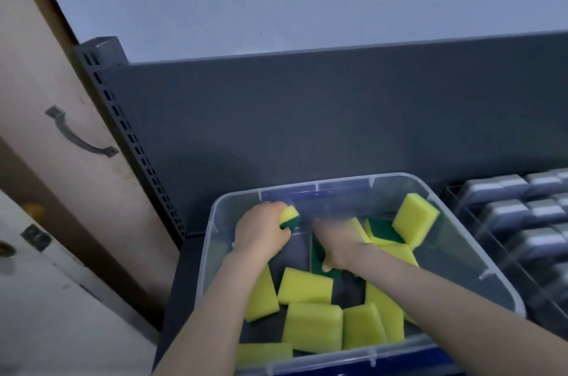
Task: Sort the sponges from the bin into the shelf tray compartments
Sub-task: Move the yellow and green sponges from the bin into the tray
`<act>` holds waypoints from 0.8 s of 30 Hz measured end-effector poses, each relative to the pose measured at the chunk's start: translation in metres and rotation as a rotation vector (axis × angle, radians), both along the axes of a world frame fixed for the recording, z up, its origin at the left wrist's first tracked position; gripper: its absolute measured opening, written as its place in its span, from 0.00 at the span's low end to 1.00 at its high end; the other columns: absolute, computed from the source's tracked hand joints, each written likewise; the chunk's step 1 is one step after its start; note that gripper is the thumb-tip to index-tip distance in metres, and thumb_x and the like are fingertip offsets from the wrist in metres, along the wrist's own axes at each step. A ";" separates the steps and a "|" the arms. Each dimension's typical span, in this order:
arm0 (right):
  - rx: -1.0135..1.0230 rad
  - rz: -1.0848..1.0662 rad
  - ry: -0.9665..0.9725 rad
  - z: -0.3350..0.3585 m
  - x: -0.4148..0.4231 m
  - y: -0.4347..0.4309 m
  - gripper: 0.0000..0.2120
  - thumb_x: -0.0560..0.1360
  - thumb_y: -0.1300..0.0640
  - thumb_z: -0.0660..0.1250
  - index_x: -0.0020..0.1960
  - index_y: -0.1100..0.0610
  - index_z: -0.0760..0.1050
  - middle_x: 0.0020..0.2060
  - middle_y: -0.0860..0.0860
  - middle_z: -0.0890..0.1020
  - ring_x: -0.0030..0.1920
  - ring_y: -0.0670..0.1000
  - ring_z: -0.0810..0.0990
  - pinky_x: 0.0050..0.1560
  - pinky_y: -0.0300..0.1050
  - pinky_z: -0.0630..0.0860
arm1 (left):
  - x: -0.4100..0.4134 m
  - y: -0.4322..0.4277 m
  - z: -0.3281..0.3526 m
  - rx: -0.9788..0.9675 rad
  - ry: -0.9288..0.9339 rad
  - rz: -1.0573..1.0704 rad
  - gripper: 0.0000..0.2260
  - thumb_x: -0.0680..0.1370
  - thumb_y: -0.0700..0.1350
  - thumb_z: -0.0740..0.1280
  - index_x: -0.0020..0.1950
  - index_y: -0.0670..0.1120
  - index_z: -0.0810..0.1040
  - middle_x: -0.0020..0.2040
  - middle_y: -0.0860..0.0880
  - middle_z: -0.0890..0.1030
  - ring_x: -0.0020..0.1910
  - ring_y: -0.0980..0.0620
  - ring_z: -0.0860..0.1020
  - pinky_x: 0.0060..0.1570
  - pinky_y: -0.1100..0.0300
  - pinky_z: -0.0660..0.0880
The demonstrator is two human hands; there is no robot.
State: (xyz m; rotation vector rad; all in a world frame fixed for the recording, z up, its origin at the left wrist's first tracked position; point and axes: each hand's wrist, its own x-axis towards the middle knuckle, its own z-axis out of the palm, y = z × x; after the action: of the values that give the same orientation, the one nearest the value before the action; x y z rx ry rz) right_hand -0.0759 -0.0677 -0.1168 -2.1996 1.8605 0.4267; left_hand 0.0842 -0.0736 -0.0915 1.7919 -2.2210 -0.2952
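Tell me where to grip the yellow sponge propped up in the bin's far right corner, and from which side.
The yellow sponge stands tilted, top edges free, lower end tucked among other sponges: probably best to pinch its raised upper end across the thickness, coming from above.

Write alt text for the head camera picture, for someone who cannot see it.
A person's left hand grips a yellow-and-green sponge inside a clear plastic bin of similar sponges, while the blurred right hand reaches in among them. A divided tray holding grey sponges sits to the right.
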 end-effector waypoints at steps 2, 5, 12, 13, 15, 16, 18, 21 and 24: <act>-0.023 -0.041 -0.049 0.008 -0.005 0.005 0.28 0.67 0.58 0.75 0.61 0.59 0.64 0.56 0.59 0.78 0.57 0.60 0.77 0.47 0.49 0.74 | 0.001 0.001 0.001 -0.004 -0.003 -0.013 0.16 0.75 0.47 0.66 0.62 0.51 0.75 0.58 0.50 0.78 0.57 0.47 0.76 0.50 0.54 0.76; -0.124 -0.143 -0.190 0.024 -0.016 0.013 0.21 0.69 0.62 0.70 0.60 0.57 0.68 0.56 0.57 0.78 0.56 0.60 0.77 0.48 0.49 0.75 | 0.001 0.005 0.005 -0.015 0.008 -0.031 0.17 0.76 0.46 0.67 0.65 0.52 0.74 0.60 0.51 0.77 0.58 0.47 0.76 0.51 0.55 0.75; -0.462 -0.465 -0.593 0.067 -0.049 0.066 0.17 0.67 0.58 0.73 0.55 0.52 0.77 0.49 0.47 0.82 0.52 0.51 0.79 0.50 0.45 0.77 | -0.008 0.020 0.040 -0.114 0.140 -0.018 0.12 0.74 0.47 0.69 0.55 0.52 0.71 0.49 0.52 0.79 0.47 0.47 0.77 0.38 0.55 0.72; -0.516 -0.504 -0.636 0.072 -0.055 0.077 0.18 0.67 0.58 0.73 0.56 0.51 0.77 0.48 0.46 0.82 0.51 0.50 0.79 0.50 0.43 0.76 | -0.014 0.024 0.047 -0.140 0.169 -0.034 0.12 0.74 0.46 0.70 0.54 0.53 0.72 0.48 0.52 0.79 0.47 0.47 0.77 0.39 0.55 0.72; -0.615 -0.571 -0.699 0.078 -0.068 0.096 0.18 0.67 0.56 0.74 0.56 0.49 0.77 0.47 0.44 0.81 0.49 0.48 0.79 0.50 0.42 0.74 | -0.029 0.036 0.058 -0.192 0.245 -0.070 0.12 0.72 0.45 0.71 0.52 0.53 0.73 0.46 0.54 0.78 0.46 0.48 0.76 0.41 0.54 0.73; -0.648 -0.604 -0.724 0.080 -0.074 0.105 0.17 0.67 0.56 0.74 0.55 0.48 0.77 0.46 0.43 0.81 0.49 0.48 0.79 0.51 0.43 0.75 | -0.038 0.042 0.062 -0.207 0.285 -0.084 0.12 0.72 0.45 0.71 0.52 0.54 0.74 0.46 0.54 0.78 0.46 0.48 0.76 0.42 0.55 0.73; -0.697 -0.662 -0.756 0.085 -0.087 0.120 0.18 0.67 0.56 0.74 0.55 0.46 0.77 0.45 0.42 0.81 0.50 0.47 0.79 0.53 0.46 0.76 | -0.059 0.054 0.066 -0.215 0.357 -0.109 0.13 0.72 0.44 0.72 0.53 0.54 0.75 0.46 0.56 0.78 0.46 0.51 0.75 0.42 0.57 0.71; -0.784 -0.697 -0.782 0.091 -0.114 0.143 0.18 0.67 0.57 0.74 0.55 0.47 0.77 0.47 0.43 0.83 0.50 0.46 0.80 0.54 0.46 0.77 | -0.095 0.069 0.066 -0.217 0.419 -0.172 0.14 0.72 0.44 0.72 0.55 0.54 0.76 0.48 0.58 0.78 0.47 0.54 0.75 0.42 0.63 0.66; -0.841 -0.763 -0.788 0.096 -0.146 0.168 0.18 0.68 0.58 0.73 0.56 0.49 0.77 0.47 0.44 0.83 0.51 0.46 0.80 0.55 0.44 0.76 | -0.133 0.082 0.068 -0.201 0.429 -0.205 0.15 0.73 0.45 0.72 0.58 0.56 0.76 0.51 0.58 0.78 0.51 0.55 0.76 0.46 0.64 0.67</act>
State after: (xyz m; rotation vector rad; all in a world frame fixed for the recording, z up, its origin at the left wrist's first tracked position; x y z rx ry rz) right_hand -0.2223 0.0999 -0.0204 -1.3537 2.2981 -1.3375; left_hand -0.0492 0.0083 -0.0235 1.2600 -2.0397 -0.4342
